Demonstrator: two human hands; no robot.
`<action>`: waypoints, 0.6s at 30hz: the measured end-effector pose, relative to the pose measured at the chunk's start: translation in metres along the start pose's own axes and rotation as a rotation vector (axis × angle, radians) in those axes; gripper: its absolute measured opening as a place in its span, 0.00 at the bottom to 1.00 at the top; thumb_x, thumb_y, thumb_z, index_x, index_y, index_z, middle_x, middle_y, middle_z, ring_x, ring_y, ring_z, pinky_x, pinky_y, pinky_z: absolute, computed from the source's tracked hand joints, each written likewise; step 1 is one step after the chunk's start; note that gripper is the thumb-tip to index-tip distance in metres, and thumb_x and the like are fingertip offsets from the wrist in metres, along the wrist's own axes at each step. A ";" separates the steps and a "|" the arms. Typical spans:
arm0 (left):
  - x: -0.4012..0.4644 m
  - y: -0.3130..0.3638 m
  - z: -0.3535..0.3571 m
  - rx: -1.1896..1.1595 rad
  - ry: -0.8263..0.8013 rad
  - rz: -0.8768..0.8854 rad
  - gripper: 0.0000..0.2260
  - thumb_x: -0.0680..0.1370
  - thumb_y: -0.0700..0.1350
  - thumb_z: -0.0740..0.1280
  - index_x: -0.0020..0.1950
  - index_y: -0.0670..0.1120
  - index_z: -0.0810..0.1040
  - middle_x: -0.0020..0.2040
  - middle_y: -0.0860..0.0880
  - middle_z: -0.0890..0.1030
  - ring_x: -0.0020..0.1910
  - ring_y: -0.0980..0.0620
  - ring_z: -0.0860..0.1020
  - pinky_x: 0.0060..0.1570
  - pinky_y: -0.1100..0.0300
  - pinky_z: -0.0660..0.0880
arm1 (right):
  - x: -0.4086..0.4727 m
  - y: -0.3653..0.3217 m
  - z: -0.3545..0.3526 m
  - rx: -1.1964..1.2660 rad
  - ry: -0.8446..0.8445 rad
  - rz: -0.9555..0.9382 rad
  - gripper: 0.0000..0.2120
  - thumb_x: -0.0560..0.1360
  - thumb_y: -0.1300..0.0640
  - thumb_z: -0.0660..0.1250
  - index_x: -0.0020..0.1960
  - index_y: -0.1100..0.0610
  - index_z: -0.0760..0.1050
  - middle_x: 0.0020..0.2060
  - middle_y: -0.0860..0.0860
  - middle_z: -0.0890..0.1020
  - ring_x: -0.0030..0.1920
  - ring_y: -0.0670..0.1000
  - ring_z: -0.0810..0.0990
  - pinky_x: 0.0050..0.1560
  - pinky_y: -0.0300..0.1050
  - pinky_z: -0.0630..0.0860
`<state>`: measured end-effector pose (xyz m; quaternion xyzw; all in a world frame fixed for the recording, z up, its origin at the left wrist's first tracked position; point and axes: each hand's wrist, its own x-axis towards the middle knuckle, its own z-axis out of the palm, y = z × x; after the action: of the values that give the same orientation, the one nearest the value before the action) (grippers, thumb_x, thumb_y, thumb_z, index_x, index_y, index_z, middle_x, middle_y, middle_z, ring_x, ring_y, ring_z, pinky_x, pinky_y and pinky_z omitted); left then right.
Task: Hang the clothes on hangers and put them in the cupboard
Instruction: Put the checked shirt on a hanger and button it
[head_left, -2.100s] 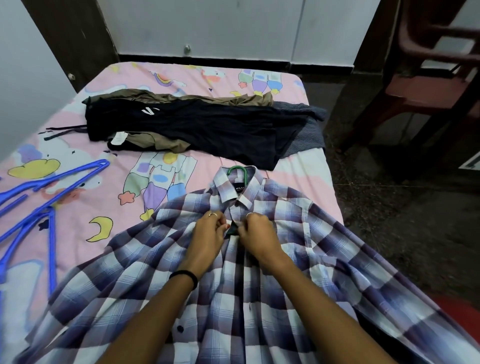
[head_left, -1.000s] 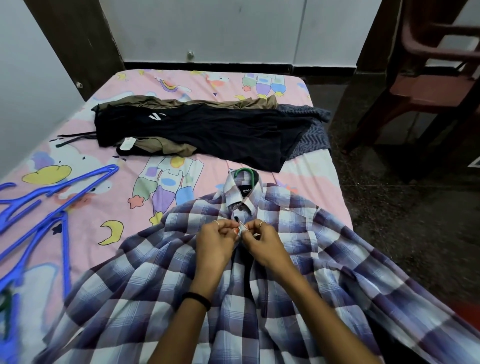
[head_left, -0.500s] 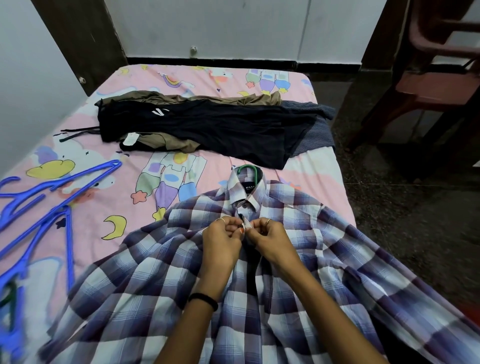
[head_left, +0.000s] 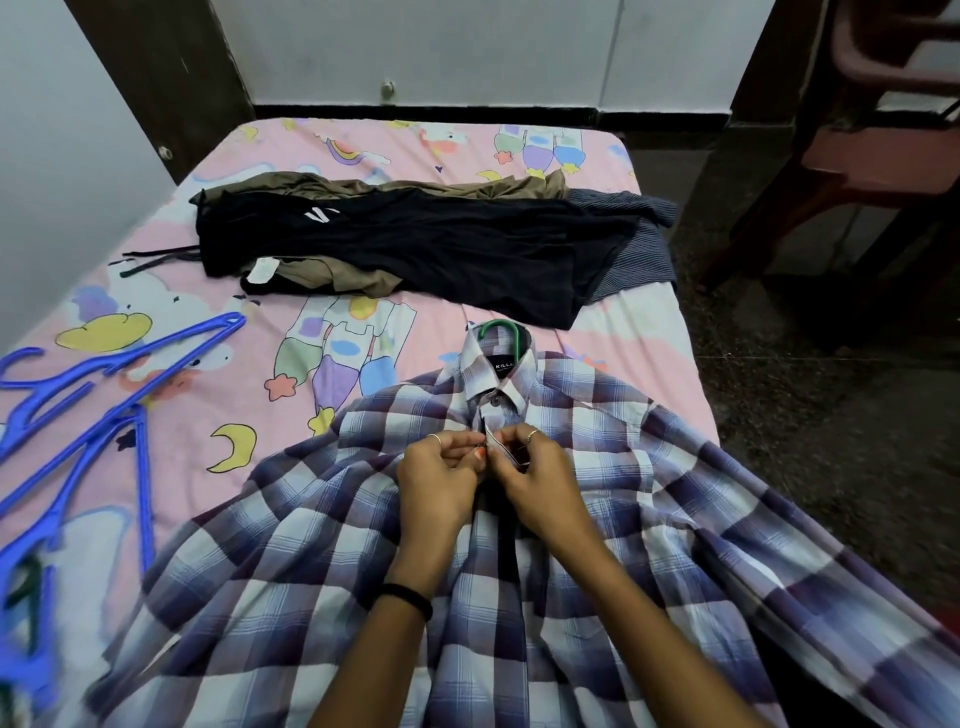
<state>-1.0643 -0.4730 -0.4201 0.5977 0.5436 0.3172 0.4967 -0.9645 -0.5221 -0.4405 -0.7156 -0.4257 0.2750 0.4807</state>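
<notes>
Blue hangers (head_left: 78, 431) run off the frame's left edge on the bed (head_left: 208, 291). At upper centre lies a pile of dark clothes (head_left: 415, 244). Lower centre, the plaid shirt (head_left: 291, 561) spreads across the bed, its hem cut off below; a green hanger hook (head_left: 501, 332) shows at the collar, above a label reading "KILLE". The left hand (head_left: 439, 480) and right hand (head_left: 535, 475) pinch the placket edges together just below the collar.

Shirt (head_left: 519, 571) lies on bed (head_left: 218, 426), near side. Clothes pile (head_left: 415, 244) behind it. Hangers (head_left: 93, 415) to the left.
</notes>
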 end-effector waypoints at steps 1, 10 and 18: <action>0.001 -0.001 0.001 -0.033 -0.005 -0.022 0.08 0.74 0.31 0.69 0.46 0.43 0.82 0.35 0.52 0.81 0.34 0.60 0.79 0.34 0.75 0.73 | -0.001 0.000 0.000 0.084 0.014 0.042 0.02 0.76 0.60 0.68 0.46 0.55 0.79 0.39 0.47 0.83 0.39 0.43 0.80 0.43 0.36 0.74; 0.002 -0.007 0.009 -0.216 0.031 -0.117 0.09 0.75 0.30 0.67 0.46 0.43 0.82 0.37 0.48 0.83 0.32 0.59 0.80 0.37 0.69 0.76 | -0.009 -0.002 0.001 0.430 0.036 0.197 0.21 0.81 0.54 0.61 0.31 0.61 0.73 0.27 0.52 0.72 0.31 0.51 0.67 0.37 0.47 0.67; -0.003 -0.007 0.012 -0.222 0.034 -0.075 0.10 0.75 0.31 0.68 0.46 0.46 0.81 0.40 0.51 0.83 0.36 0.63 0.80 0.41 0.71 0.75 | -0.002 -0.006 0.001 0.453 0.020 0.300 0.05 0.77 0.63 0.66 0.44 0.60 0.80 0.33 0.53 0.80 0.36 0.47 0.77 0.43 0.43 0.76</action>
<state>-1.0561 -0.4797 -0.4297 0.5128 0.5353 0.3667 0.5622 -0.9683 -0.5222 -0.4355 -0.6476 -0.2378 0.4244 0.5864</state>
